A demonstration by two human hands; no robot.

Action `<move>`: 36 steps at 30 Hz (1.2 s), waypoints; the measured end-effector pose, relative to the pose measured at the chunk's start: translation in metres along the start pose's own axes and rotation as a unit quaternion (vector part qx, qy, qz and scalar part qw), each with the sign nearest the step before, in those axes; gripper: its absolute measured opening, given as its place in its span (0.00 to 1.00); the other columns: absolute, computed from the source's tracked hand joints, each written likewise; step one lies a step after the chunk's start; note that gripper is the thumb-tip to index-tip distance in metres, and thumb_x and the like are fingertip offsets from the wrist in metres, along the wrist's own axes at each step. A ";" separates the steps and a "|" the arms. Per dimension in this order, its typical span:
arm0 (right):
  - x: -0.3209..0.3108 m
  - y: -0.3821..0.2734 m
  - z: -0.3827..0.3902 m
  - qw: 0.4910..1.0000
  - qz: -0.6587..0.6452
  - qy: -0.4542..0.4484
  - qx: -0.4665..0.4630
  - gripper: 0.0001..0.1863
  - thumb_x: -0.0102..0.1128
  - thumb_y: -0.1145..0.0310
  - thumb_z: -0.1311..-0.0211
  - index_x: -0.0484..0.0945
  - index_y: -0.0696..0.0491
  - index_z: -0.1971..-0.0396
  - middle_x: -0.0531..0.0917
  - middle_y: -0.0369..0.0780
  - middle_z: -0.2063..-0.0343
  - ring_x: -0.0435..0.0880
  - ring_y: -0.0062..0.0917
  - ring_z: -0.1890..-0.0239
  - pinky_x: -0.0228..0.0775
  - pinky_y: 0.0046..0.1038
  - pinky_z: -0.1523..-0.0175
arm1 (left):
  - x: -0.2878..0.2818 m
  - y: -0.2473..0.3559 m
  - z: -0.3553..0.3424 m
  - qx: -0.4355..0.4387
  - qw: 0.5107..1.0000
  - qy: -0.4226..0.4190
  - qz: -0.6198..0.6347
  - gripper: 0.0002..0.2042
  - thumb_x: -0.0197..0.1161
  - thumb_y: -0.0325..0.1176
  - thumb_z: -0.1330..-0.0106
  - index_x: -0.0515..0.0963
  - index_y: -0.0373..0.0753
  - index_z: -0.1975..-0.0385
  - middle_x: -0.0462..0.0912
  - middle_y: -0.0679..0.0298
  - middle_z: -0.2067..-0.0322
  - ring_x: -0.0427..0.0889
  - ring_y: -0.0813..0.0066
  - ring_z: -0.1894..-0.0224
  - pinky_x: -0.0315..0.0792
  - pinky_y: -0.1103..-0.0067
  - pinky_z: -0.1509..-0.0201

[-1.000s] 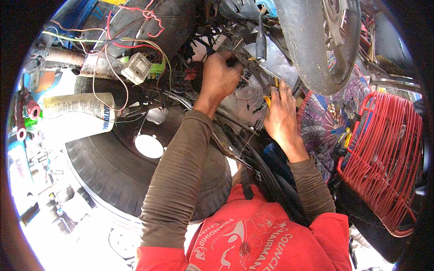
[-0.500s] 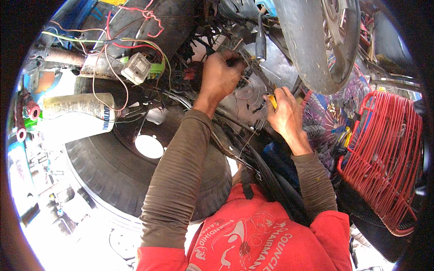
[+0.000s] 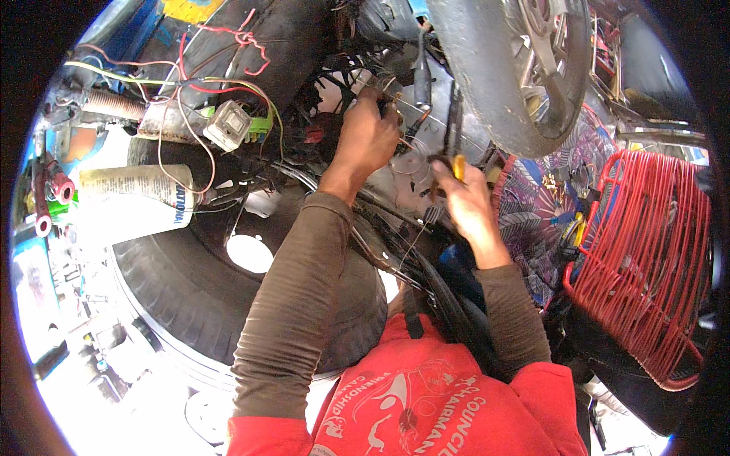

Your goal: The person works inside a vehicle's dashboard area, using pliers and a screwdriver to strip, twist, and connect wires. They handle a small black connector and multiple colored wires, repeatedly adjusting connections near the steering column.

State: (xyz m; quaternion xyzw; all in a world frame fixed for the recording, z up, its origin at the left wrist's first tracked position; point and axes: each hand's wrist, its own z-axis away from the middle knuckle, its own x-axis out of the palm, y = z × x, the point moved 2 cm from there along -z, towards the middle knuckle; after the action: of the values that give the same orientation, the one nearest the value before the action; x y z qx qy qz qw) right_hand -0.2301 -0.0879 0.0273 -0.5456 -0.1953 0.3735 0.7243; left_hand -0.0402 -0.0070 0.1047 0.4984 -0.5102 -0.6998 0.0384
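Note:
My left hand (image 3: pixel 363 142) is closed, thumb and fingers pinched around a small dark piece among thin wires (image 3: pixel 409 144). What exactly it grips is hidden by the fingers. My right hand (image 3: pixel 470 204) is wrapped around a yellow-handled tool (image 3: pixel 458 167), whose long dark metal part points away from me. That metal part stands apart from my left hand, to its right. Beyond the hands a dark tapered cylinder (image 3: pixel 422 82) hangs close to the wires. A grey panel (image 3: pixel 437 137) lies behind them.
A black tyre (image 3: pixel 190 296) stands at left below a whitish container (image 3: pixel 144 199). Loose coloured wires (image 3: pixel 182 76) and a square clear-topped part (image 3: pixel 227 126) are at upper left. A spoked wheel (image 3: pixel 525 83) is at upper right. A red corded chair (image 3: pixel 639 266) stands at right.
The tool in my right hand has swung from slanting toward my left hand to nearly straight ahead. Both hands have shifted slightly left in the picture.

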 end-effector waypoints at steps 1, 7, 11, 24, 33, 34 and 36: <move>0.014 -0.002 -0.003 0.995 -0.098 -0.013 0.003 0.12 0.66 0.61 0.30 0.83 0.56 0.64 0.79 0.31 0.75 0.71 0.19 0.70 0.66 0.27 0.61 | 0.000 0.001 0.001 -0.001 1.000 -0.012 -0.004 0.16 0.58 0.32 0.28 0.76 0.26 0.47 0.83 0.37 0.53 0.82 0.37 0.48 0.75 0.60 0.44; 0.057 -0.009 -0.011 0.982 -0.187 0.013 -0.016 0.12 0.67 0.63 0.33 0.85 0.58 0.68 0.82 0.33 0.75 0.76 0.21 0.71 0.68 0.30 0.63 | -0.012 0.004 0.013 -0.014 0.999 -0.030 0.032 0.20 0.62 0.32 0.37 0.74 0.26 0.48 0.84 0.35 0.59 0.83 0.35 0.52 0.75 0.58 0.46; 0.058 -0.016 -0.010 0.994 -0.083 -0.027 -0.059 0.09 0.64 0.69 0.35 0.84 0.58 0.60 0.86 0.40 0.68 0.81 0.24 0.65 0.72 0.30 0.56 | -0.032 0.001 0.022 0.005 0.992 -0.122 -0.022 0.26 0.67 0.30 0.42 0.74 0.26 0.44 0.85 0.41 0.54 0.85 0.46 0.49 0.75 0.63 0.43; 0.064 -0.060 -0.017 0.964 0.105 -0.035 -0.241 0.11 0.66 0.74 0.36 0.81 0.62 0.57 0.82 0.51 0.58 0.82 0.47 0.55 0.73 0.37 0.50 | -0.064 -0.003 0.039 0.141 0.974 -0.120 -0.128 0.11 0.70 0.27 0.38 0.86 0.34 0.56 0.84 0.47 0.52 0.84 0.47 0.49 0.77 0.65 0.45; 0.057 -0.071 -0.002 0.853 0.367 0.078 -0.364 0.19 0.66 0.74 0.42 0.76 0.64 0.51 0.70 0.55 0.40 0.72 0.53 0.38 0.63 0.51 0.37 | -0.060 0.004 0.040 -0.064 0.992 -0.055 0.099 0.12 0.66 0.28 0.33 0.84 0.26 0.55 0.89 0.54 0.60 0.87 0.71 0.61 0.79 0.74 0.53; 0.055 -0.073 -0.001 0.844 0.375 0.091 -0.373 0.20 0.67 0.73 0.42 0.76 0.64 0.51 0.70 0.55 0.40 0.71 0.53 0.37 0.62 0.52 0.37 | -0.057 0.004 0.040 -0.082 0.987 -0.052 0.128 0.12 0.66 0.28 0.33 0.84 0.25 0.55 0.89 0.55 0.60 0.87 0.72 0.60 0.79 0.74 0.53; 0.051 -0.074 0.000 0.830 0.396 0.104 -0.379 0.20 0.67 0.71 0.42 0.77 0.64 0.51 0.69 0.54 0.39 0.71 0.51 0.37 0.61 0.53 0.37 | -0.052 0.008 0.040 -0.073 0.972 -0.043 0.218 0.12 0.64 0.27 0.33 0.84 0.25 0.55 0.89 0.56 0.60 0.87 0.72 0.60 0.79 0.75 0.53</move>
State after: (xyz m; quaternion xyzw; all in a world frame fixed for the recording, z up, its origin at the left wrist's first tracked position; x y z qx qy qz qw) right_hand -0.1729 -0.0583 0.0904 -0.8434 -0.0123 0.4660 0.2669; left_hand -0.0466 0.0455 0.1442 0.3406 -0.5553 -0.7307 0.2041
